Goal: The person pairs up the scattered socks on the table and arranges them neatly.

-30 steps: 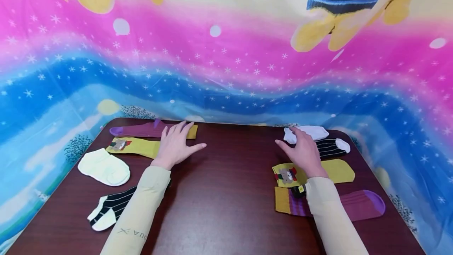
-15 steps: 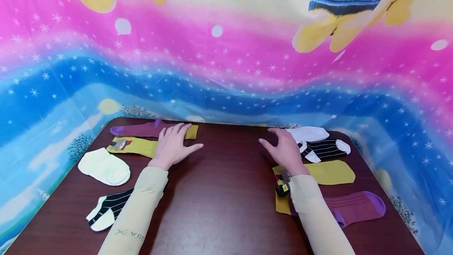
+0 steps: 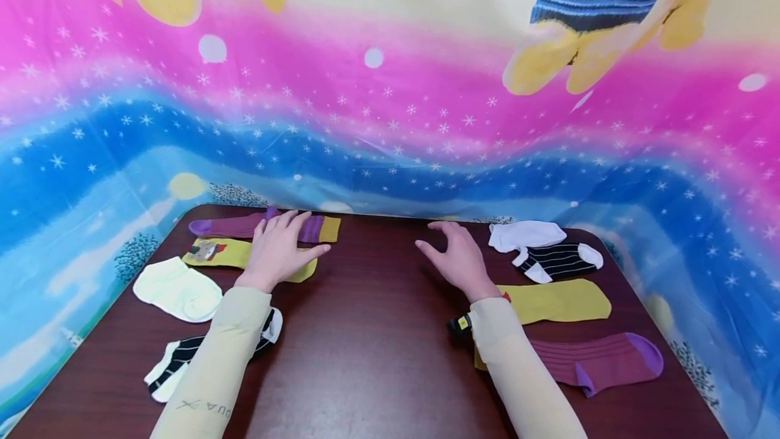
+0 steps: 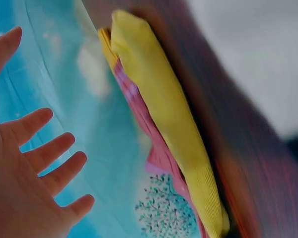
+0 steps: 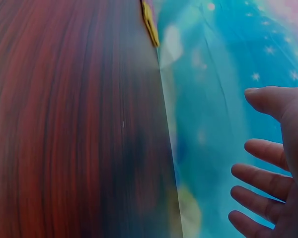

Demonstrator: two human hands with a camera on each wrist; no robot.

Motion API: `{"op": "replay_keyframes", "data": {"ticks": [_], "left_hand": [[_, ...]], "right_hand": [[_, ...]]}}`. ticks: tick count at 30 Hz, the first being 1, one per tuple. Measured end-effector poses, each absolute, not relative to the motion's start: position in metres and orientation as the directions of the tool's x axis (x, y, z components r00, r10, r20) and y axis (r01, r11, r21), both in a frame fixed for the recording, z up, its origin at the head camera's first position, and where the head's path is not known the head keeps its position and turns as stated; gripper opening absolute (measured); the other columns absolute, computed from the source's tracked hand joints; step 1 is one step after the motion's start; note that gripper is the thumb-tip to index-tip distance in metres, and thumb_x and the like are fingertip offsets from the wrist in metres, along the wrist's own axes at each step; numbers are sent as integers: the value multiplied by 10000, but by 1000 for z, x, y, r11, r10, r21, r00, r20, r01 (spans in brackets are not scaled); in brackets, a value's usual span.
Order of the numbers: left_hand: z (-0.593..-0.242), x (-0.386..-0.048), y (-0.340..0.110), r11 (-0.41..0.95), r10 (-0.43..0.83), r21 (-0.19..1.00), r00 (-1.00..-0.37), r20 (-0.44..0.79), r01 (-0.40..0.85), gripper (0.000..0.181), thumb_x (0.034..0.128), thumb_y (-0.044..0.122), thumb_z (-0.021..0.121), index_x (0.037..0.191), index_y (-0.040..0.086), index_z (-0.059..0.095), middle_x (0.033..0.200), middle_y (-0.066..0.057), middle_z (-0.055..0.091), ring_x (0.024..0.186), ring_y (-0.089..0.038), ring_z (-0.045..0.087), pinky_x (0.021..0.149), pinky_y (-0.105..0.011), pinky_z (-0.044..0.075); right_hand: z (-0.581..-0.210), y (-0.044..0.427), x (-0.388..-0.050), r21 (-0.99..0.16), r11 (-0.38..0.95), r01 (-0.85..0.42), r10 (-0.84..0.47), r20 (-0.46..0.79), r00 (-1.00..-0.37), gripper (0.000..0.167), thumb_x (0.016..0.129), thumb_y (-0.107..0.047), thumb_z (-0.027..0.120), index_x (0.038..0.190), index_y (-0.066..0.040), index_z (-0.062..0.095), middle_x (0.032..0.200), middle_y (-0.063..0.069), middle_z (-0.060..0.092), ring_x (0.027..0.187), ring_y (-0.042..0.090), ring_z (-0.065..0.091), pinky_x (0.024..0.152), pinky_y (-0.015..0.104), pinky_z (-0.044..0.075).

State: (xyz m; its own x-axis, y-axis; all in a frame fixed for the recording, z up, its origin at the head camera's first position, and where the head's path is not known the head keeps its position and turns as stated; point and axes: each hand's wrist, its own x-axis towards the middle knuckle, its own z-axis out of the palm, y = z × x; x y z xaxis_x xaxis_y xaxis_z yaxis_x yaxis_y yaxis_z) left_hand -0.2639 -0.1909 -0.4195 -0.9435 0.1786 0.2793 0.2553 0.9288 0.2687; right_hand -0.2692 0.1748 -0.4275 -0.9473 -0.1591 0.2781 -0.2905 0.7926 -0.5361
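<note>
My left hand [image 3: 280, 249] hovers with fingers spread above the left-hand yellow sock [image 3: 225, 253] and just in front of a purple sock [image 3: 234, 225]. It holds nothing; in the left wrist view the palm and fingers stand apart from the yellow sock [image 4: 164, 114]. My right hand [image 3: 457, 259] is over bare tabletop, thumb and fingers parted, nothing between them. To its right lie a white sock [image 3: 527, 235], a black striped sock [image 3: 563, 259], another yellow sock [image 3: 560, 301] and another purple sock [image 3: 609, 361]. The right forearm hides part of these last two.
At the left of the brown table [image 3: 365, 358] lie a white sock [image 3: 178, 290] and a black striped sock [image 3: 177, 361], partly covered by my left sleeve. A colourful printed cloth [image 3: 378, 114] hangs behind the table and along its sides.
My right hand has moved left, away from the right-hand socks towards the table's middle. My left hand has shifted a little left. The socks lie where they were.
</note>
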Motion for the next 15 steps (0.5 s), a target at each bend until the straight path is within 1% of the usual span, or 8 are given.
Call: {"op": "replay_keyframes", "data": {"ticks": [5, 10, 15], "left_hand": [[-418, -264, -205, 934, 155, 276, -953, 261, 228, 867, 895, 648, 654, 1523, 83, 456, 1511, -238, 423, 1358, -495, 368, 1126, -673, 143], [-418, -263, -220, 941, 133, 276, -964, 229, 195, 858, 906, 617, 659, 1525, 64, 441, 1519, -266, 401, 1361, -521, 347, 1115, -689, 142], [-414, -262, -235, 946, 116, 274, -972, 205, 171, 824, 917, 552, 684, 1516, 39, 444, 1509, -297, 394, 1358, -536, 336, 1101, -707, 141]], "right_hand": [[-427, 161, -273, -545, 770, -331, -198, 290, -936, 535, 954, -497, 685, 1363, -159, 617, 1403, 68, 562, 1328, 284, 467, 1099, 500, 365], [-424, 147, -275, -564, 745, -357, -238, 276, -931, 513, 960, -489, 682, 1360, -175, 616, 1386, 37, 572, 1333, 259, 468, 1094, 488, 374], [-416, 131, -274, -583, 707, -400, -286, 283, -916, 494, 960, -484, 686, 1348, -184, 627, 1382, 11, 575, 1329, 233, 477, 1092, 471, 378]]}}
